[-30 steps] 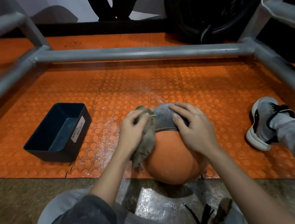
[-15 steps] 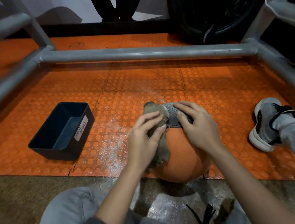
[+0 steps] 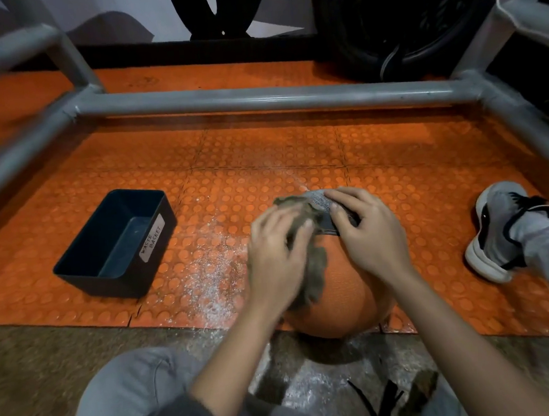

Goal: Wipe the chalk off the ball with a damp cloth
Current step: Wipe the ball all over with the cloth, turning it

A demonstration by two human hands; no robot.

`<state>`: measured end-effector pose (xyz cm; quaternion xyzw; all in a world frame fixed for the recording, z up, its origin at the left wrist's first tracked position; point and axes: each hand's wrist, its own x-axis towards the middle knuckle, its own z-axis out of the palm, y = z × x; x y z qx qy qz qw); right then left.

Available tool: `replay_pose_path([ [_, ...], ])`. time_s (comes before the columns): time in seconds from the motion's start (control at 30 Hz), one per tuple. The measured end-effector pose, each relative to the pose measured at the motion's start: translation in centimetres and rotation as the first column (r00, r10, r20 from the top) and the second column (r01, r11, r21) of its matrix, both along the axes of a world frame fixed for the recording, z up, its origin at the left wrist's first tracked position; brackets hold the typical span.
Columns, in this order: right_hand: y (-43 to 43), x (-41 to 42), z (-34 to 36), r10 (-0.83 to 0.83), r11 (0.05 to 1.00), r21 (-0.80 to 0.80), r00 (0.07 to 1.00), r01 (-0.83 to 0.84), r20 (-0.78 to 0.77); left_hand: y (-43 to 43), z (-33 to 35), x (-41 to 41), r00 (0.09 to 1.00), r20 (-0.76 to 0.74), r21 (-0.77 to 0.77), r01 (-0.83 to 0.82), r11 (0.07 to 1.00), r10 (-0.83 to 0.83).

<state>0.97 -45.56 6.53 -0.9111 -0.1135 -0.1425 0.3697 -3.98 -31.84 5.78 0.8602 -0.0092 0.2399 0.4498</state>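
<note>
— Orange ball (image 3: pixel 337 301): where does it sit from the fingers?

— Directly beneath both sets. It rests at the near edge of the orange mat (image 3: pixel 261 149), with both hands on its upper half. The grey panel (image 3: pixel 319 204) on its far top lies under the right hand's fingers (image 3: pixel 344 203).

— And the cloth (image 3: pixel 315 270)?

— Between the left hand (image 3: pixel 277 257) and the ball's left flank. The left fingers (image 3: pixel 297 235) are bent over it, pinning a bunched wad to the surface. They're blurred, so the exact grip is hard to read. The cloth's long axis runs from just past those fingertips, at the panel's edge, back toward the wrist, and its loose end hangs on the near side.

— The right hand (image 3: pixel 368 236)?

— Spread and holding nothing. Its fingers lie curved on the ball, as a brace, I'd judge. Its fingertips are just beside the left ones, with the cloth's upper end between them.

— So which hand wipes?

— The left, by my reading, since it alone has cloth. The panel lies just beyond its fingertips, toward the right hand. A stroke there would need the right fingers to move off, or the ball to be rolled.

— Any chalk on the ball?

— Can't tell; the orange surface below the hands looks clean. There's white powder (image 3: pixel 207 290) speckling the mat to the left of the left fingers, between them and the dark bin (image 3: pixel 116 241) labelled waste basket.
</note>
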Motion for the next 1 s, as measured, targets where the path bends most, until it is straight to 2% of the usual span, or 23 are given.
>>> replay_pose_path([
  [0.07,0.0,0.4,0.2,0.030,0.999,-0.012,0.999,-0.030,-0.019,-0.3,-0.6,-1.1,0.993,0.081,0.032,0.078,0.996,-0.080],
  [0.2,0.2,0.6,0.3,0.041,0.999,-0.025,0.999,-0.041,-0.013,1.1,-1.0,0.2,0.987,0.099,0.003,0.128,0.992,-0.128],
  [0.3,0.3,0.5,0.0,0.017,1.000,-0.016,1.000,-0.017,-0.005,2.6,-1.7,2.2,0.999,-0.042,-0.227,0.000,0.974,-0.010],
  [0.37,0.1,0.5,-0.1,-0.002,1.000,0.003,1.000,0.002,-0.011,3.6,-2.3,3.4,0.970,-0.242,-0.435,-0.128,0.891,0.021],
  [0.43,0.0,0.4,-0.1,-0.025,1.000,0.005,1.000,0.025,-0.010,4.1,-2.3,3.9,0.936,-0.353,-0.524,-0.206,0.827,0.010],
  [0.53,0.1,0.1,-0.1,-0.060,0.998,-0.013,0.998,0.060,0.000,2.6,-0.9,3.2,0.964,-0.255,-0.393,-0.179,0.902,0.080],
  [0.63,0.1,0.4,-0.1,-0.058,0.998,-0.012,0.998,0.058,-0.008,0.0,0.6,1.6,0.998,-0.055,-0.086,-0.032,0.996,0.027],
  [0.7,0.0,0.4,-0.2,-0.038,0.999,-0.015,0.999,0.038,-0.005,-0.9,0.9,0.7,1.000,0.017,0.070,0.008,0.998,-0.009],
  [0.73,0.0,0.3,-0.2,-0.029,1.000,-0.006,1.000,0.029,-0.003,-0.6,1.1,0.7,1.000,0.025,0.073,0.016,0.997,-0.018],
  [0.8,0.0,0.2,-0.3,-0.022,1.000,0.001,1.000,0.022,0.009,1.1,0.4,1.5,1.000,-0.003,-0.029,-0.017,0.999,0.017],
  [0.93,0.2,0.0,-0.4,-0.027,1.000,0.016,0.999,0.026,0.027,4.7,-3.1,2.1,0.937,-0.307,-0.284,-0.257,0.924,0.166],
  [1.0,0.2,-0.1,-0.3,-0.038,0.999,0.003,0.999,0.038,0.029,4.3,-3.6,1.7,0.920,-0.333,-0.329,-0.318,0.889,0.206],
])
